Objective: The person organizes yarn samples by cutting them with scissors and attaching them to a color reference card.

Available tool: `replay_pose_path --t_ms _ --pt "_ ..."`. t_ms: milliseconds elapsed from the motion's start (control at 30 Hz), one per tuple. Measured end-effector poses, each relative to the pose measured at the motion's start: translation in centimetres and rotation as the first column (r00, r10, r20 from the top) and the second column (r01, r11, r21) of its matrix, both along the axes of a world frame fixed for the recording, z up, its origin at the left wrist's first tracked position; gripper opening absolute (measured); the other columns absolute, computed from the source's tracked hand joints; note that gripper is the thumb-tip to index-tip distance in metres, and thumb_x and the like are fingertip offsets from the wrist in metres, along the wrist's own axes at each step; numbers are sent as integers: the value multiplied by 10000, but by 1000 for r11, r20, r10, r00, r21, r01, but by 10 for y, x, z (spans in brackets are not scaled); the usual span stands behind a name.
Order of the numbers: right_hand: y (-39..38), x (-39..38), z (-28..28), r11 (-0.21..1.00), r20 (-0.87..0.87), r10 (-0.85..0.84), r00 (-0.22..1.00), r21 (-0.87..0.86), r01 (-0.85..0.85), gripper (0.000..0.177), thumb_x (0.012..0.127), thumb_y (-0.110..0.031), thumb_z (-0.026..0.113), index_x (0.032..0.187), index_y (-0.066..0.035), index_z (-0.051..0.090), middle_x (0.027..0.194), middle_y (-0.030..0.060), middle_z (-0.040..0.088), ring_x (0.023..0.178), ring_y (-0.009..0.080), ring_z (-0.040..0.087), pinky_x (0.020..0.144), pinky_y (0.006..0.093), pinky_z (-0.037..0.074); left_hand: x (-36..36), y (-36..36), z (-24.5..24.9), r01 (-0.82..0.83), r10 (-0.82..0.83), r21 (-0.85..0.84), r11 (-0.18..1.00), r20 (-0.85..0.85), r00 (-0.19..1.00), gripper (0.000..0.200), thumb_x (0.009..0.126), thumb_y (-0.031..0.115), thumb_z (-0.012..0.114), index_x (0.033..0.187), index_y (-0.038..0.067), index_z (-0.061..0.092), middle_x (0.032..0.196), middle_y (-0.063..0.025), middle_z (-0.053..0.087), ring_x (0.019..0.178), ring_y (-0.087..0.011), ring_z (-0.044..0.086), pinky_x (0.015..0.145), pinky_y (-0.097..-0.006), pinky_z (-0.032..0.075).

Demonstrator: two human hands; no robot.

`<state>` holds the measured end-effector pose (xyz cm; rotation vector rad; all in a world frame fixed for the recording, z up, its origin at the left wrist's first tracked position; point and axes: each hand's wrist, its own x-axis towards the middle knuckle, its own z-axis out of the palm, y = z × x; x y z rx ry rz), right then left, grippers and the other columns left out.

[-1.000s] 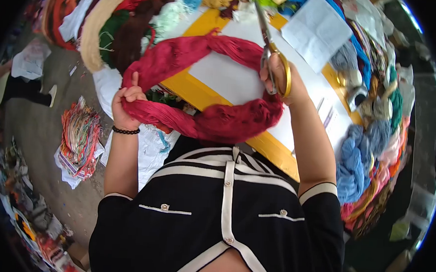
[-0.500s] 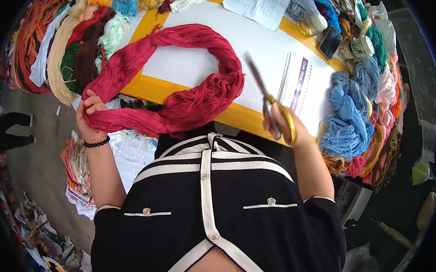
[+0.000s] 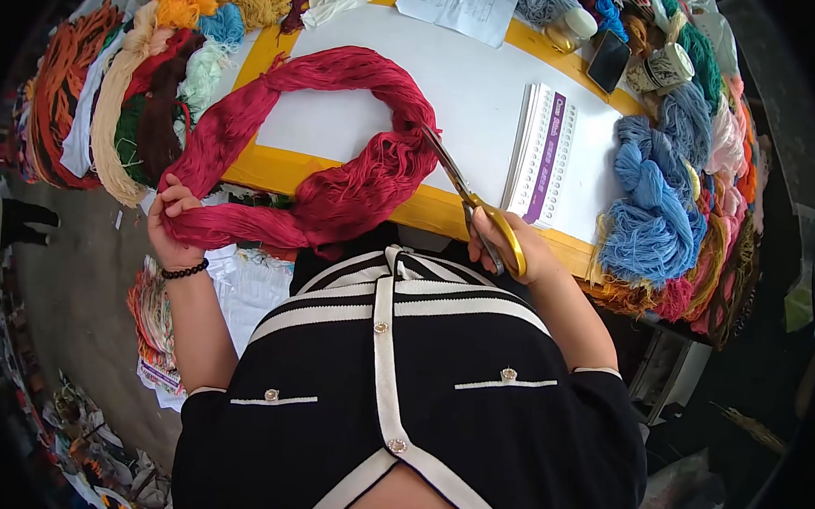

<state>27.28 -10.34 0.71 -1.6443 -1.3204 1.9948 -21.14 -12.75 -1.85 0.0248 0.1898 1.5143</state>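
A large crimson skein of thread [image 3: 356,184] lies as an open loop across the white board [image 3: 487,103], its left end lifted off the table. My left hand [image 3: 174,222], with a dark beaded bracelet at the wrist, is closed around that left end. In my right hand [image 3: 508,245] is a pair of scissors [image 3: 467,195] with gold handles. Their blades point up and left, and the tips reach the right side of the loop. Whether thread lies between the blades cannot be made out.
Stacked purple-banded cards with holes [image 3: 541,156] lie right of the scissors. Blue thread [image 3: 650,229] and other skeins line the right edge. More skeins [image 3: 60,94] hang at the left. A phone [image 3: 609,61], jars [image 3: 661,67] and papers [image 3: 462,7] sit at the back.
My right hand has brought the scissors left and down, so their tips now meet the skein's right side. The left hand still grips the skein. The view has shifted slightly.
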Motion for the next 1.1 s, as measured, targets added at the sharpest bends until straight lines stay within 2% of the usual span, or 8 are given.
replay_pose_path --t_ms 133,233,267,433,533,633,833,1100 --pt "0 -3 5 997 97 -73 993 15 72 588 842 -605 553 927 -23 552 673 59 575 532 103 514 489 230 411 -2 -3 4 27 -27 102 994 -8 1000 371 863 75 537 1215 -26 475 994 -74 585 769 -157 555 739 -272 453" --pt "2 3 17 995 52 -58 997 89 54 513 848 -530 604 966 -33 564 681 42 589 537 90 524 484 214 402 12 -10 51 -107 161 169 980 -352 922 685 802 54 575 1402 5 249 1208 -117 493 924 -200 529 832 -330 459" --pt "4 5 21 994 -4 -42 999 100 42 458 862 -481 614 970 -38 566 670 34 588 522 80 515 471 204 389 4 -14 59 65 62 271 960 -437 897 693 792 78 552 1404 -28 245 1263 -158 498 941 -232 565 845 -357 482" --pt "16 10 53 925 -299 316 901 307 -223 584 806 -565 632 927 -2 535 664 82 581 501 101 507 462 198 368 -13 -30 138 184 100 347 920 -659 745 814 760 238 601 1400 -93 222 1118 -171 595 663 -176 565 682 -353 526" --pt "21 -19 68 923 -432 342 835 319 -213 534 724 -473 749 881 -14 527 688 80 556 575 132 519 492 222 370 -25 -52 196 172 238 407 897 -774 587 775 804 290 576 1382 -105 244 1008 -92 596 542 -67 497 524 -239 400" --pt "25 -60 82 911 -471 368 802 355 -209 470 645 -261 835 880 -30 499 749 55 527 655 134 508 564 249 385 -45 -73 242 175 327 563 808 -675 662 724 856 214 527 1408 -90 172 1083 -94 544 582 -66 497 566 -228 404" --pt "29 -117 63 865 -442 469 765 407 -295 424 728 -320 782 895 -52 498 751 26 521 669 95 492 603 217 392 -8 -76 239 108 19 67 992 -921 388 625 866 212 488 1375 -80 272 1096 -216 612 699 -155 612 592 -256 504" --pt "28 -124 19 711 -205 605 769 575 -406 558 797 -564 654 911 -40 501 828 42 550 739 114 498 676 227 401 24 -24 141 373 -480 -333 866 -762 434 465 829 173 507 1216 -84 491 766 -82 621 546 -105 546 515 -238 469"
